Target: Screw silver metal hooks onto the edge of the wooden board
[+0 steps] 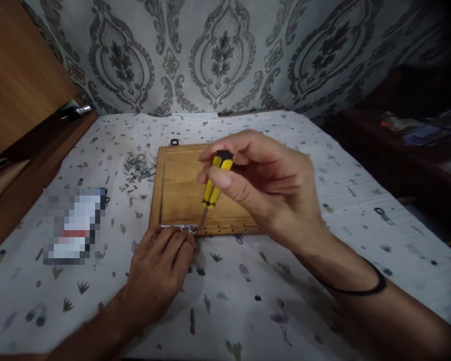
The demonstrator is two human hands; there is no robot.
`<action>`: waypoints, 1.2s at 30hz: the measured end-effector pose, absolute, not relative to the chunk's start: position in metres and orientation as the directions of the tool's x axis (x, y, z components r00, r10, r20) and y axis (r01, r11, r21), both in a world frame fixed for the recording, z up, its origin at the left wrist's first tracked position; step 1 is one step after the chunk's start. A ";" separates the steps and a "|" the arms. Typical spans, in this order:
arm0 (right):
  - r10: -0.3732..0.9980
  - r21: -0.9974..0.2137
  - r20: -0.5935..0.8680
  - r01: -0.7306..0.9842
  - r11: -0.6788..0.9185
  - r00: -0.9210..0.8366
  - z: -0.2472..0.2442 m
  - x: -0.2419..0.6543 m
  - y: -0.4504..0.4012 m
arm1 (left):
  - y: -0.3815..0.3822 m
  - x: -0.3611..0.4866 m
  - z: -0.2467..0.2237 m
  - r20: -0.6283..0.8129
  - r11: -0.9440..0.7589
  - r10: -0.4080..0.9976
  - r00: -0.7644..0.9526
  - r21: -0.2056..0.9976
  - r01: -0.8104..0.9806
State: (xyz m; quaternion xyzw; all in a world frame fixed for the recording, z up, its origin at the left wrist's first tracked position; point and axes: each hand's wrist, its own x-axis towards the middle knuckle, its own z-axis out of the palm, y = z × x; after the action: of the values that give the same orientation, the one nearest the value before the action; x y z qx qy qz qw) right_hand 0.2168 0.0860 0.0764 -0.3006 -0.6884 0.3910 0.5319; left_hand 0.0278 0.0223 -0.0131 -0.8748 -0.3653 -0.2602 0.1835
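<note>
My right hand (270,190) grips the yellow and black handle of a screwdriver (218,178) between thumb and fingers. The shaft slants down towards the near edge of a wooden board (188,185), its tip ending beside a shiny metal strip (190,227). Along that edge, to the right of the strip, runs a row of small dark holes. My left hand (163,258) is closed over the strip at the board's near left corner, fingers together and pressing it to the edge. Its fingertips hide part of the strip, and the thumb is out of sight.
A heap of small metal hardware (140,167) lies left of the board. Nearer me is a blurred-out phone-like object (75,225). A patterned cloth (218,306) covers the surface, with wooden furniture (26,75) to the left and a dark shelf (394,145) to the right.
</note>
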 end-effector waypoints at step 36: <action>0.856 -0.709 -0.162 0.662 0.245 -0.491 0.014 0.206 0.081 | 0.024 0.028 -0.012 0.554 -0.680 0.570 0.607 -0.096 0.727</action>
State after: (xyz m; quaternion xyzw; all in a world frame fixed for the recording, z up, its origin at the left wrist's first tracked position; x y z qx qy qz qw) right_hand 0.2060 0.0813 0.0137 -0.4877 -0.7782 0.3738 0.1300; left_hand 0.0281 0.0238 -0.0120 -0.8824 -0.3674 -0.2480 0.1577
